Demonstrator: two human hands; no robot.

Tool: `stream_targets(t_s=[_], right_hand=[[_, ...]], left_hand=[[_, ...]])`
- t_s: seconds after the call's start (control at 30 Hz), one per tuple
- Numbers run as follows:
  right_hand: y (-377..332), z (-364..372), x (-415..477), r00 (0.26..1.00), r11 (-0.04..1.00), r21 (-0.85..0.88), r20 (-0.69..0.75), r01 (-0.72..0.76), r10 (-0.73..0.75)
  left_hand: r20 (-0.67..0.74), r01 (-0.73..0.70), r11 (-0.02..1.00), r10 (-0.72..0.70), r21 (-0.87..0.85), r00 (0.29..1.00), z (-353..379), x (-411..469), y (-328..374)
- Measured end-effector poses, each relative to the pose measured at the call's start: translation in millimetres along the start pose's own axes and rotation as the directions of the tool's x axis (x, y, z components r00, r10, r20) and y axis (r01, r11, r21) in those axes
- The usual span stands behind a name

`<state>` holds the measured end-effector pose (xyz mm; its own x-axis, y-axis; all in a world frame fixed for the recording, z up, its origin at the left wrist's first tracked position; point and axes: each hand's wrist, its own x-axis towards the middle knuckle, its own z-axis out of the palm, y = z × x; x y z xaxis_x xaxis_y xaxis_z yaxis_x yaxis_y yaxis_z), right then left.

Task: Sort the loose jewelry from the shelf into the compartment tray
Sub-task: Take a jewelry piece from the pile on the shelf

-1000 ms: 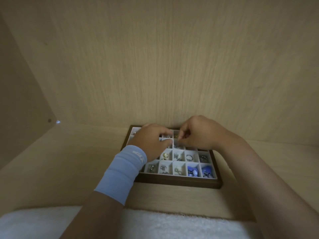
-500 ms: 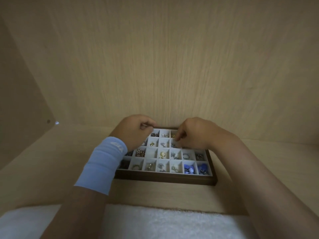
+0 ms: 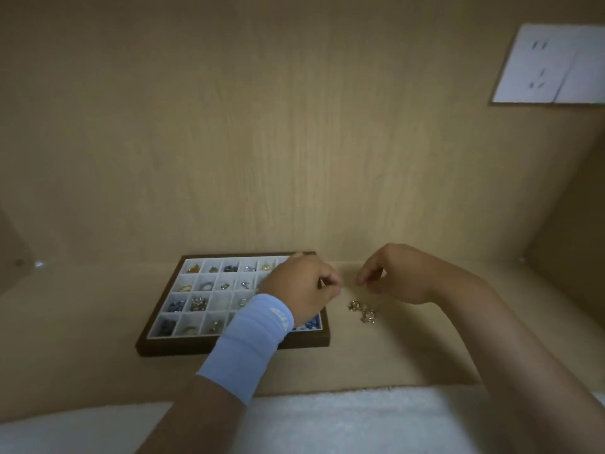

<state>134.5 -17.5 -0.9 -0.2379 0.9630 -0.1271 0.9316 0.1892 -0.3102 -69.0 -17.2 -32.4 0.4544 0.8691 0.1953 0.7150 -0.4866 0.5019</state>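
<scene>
- Your right hand point(image 3: 399, 276) has left the compartment tray point(image 3: 229, 345) since the earlier frame and now hangs over the bare shelf point(image 3: 409, 348) to the tray's right. Your left hand point(image 3: 301, 286) has slid to the tray's right edge.
- You see the tray lying flat on the shelf, left of centre. Its long axis runs left to right along the back wall point(image 3: 294, 158), and one long side faces you.
- Most of its white compartments hold small pieces; your left wrist and its blue wristband point(image 3: 248, 348) cover the near-right cells.
- Loose jewelry point(image 3: 361, 311), a small gold-coloured cluster, lies on the shelf just right of the tray and below your right hand, apart from both hands. It trails from far-left to near-right.
- Left fingers are curled tight, thumb against forefinger; you cannot tell whether they hold anything.
- Right fingers curl downward, thumb and forefinger close together; whether they pinch a piece is unclear.
- A white towel point(image 3: 327, 421) lies along the shelf's front edge, and a white socket plate point(image 3: 550, 63) sits high on the right.
</scene>
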Motion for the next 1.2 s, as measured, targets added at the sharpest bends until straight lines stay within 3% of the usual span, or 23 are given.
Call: stream_targets(t_s=[0.27,0.57,1.07,1.13,1.2], right_hand=[[26.4,8.5,-5.6,0.997,0.999,0.040,0.071,-0.024,0.021],[32.8,12.2,0.8,0.997,0.995,0.104,0.074,-0.008,0.001],[21.8,11.5,1.0,0.994,0.988,0.142,0.078,0.059,-0.071],[22.1,11.2,0.7,0.997,0.979,0.190,0.027,0.072,-0.078],[21.8,10.7,1.8,0.994,0.955,0.278,-0.055,0.104,-0.093]], left_hand=[[-0.001,-0.017,0.971,0.017,0.237,1.000,34.3,12.6,21.6],[-0.067,-0.027,0.991,0.035,0.127,0.997,35.3,10.1,16.8],[0.013,-0.136,0.964,0.136,0.227,0.991,44.0,9.5,26.5],[-0.033,-0.108,0.978,0.115,0.177,0.993,42.7,9.5,24.6],[-0.109,-0.029,1.000,0.029,0.006,0.994,36.2,9.6,22.2]])
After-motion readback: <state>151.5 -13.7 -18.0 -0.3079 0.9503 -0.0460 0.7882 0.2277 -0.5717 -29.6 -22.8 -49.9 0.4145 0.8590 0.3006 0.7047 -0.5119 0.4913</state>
